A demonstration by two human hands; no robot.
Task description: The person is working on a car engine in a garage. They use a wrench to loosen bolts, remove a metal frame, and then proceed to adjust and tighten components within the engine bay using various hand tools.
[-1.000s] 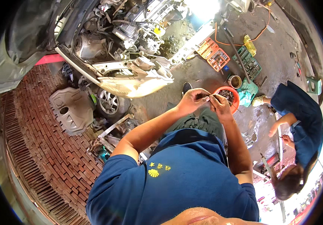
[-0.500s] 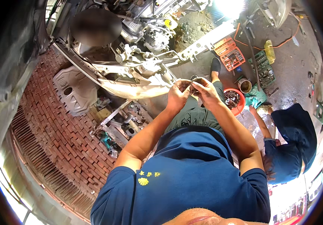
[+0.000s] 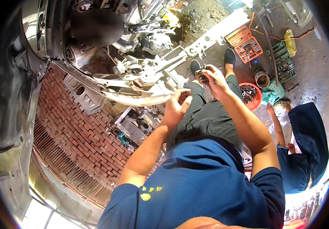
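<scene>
Bare metal across the upper left: a partly stripped car (image 3: 149,78), front frame and engine parts laid open. Beside and below it, red brick paving (image 3: 76,133), bending round toward the lower rim. At bottom centre, a dark blue T-shirt (image 3: 206,179) with a small yellow shell on the chest. Beyond its hem, dark grey-green trousers (image 3: 210,120). On the right, a co-worker (image 3: 301,164) in dark blue, bent low. On the bricks, close to the car, a grey moulded cover (image 3: 90,103) with a round hole. Toward the upper right, an orange tool case (image 3: 250,47) and a green tool case (image 3: 282,63), both lying open and filled with small metal tools. Nearer, beside the right leg, a red tub (image 3: 255,104) heaped with dark metal pieces; next to it, a teal bundle (image 3: 274,91), close to the co-worker's outstretched hand. Past the trouser cuffs, dark shoes (image 3: 230,56).

Left hand (image 3: 177,105) near the pale frame edge, fingers loosely curled; cannot tell about any small thing inside the curl. Right hand (image 3: 214,81) farther out, grasping a small dark part (image 3: 200,75) between thumb and fingers, well apart from the left hand, too small to identify.
</scene>
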